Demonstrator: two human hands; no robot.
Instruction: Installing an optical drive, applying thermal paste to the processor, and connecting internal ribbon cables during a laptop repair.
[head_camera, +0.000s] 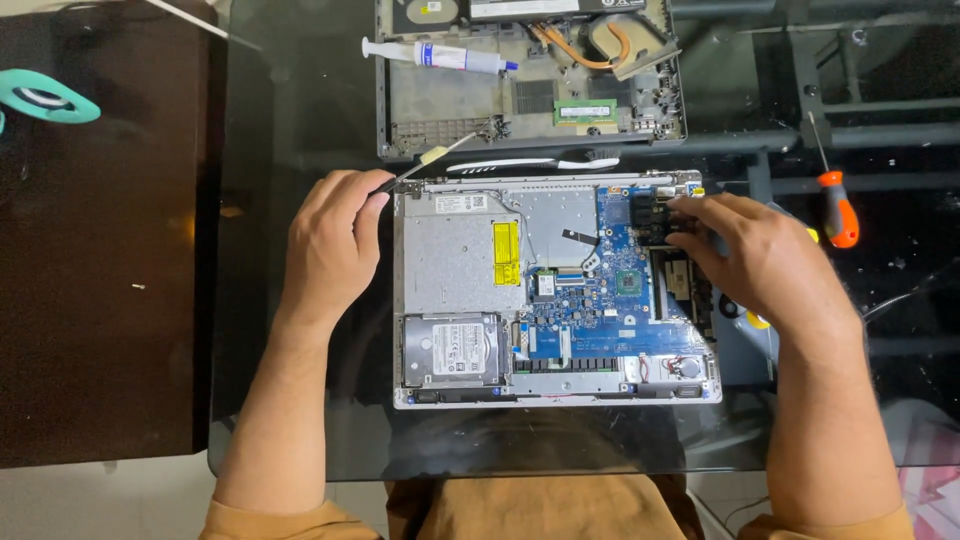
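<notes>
We steady the opened laptop (556, 300) on the glass table (300, 120), left hand (330, 245) pinching a thin tool (425, 165) at its corner, right hand (765, 260) fingertips pressing the black fan (650, 215).

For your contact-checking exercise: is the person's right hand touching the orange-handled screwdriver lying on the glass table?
Apart. The head view shows the right hand on the opened laptop, with bare glass separating it from the screwdriver.

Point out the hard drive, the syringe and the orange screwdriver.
hard drive (452, 350): head view, middle of its label.
syringe (445, 56): head view, its barrel.
orange screwdriver (838, 210): head view, its handle.
</notes>
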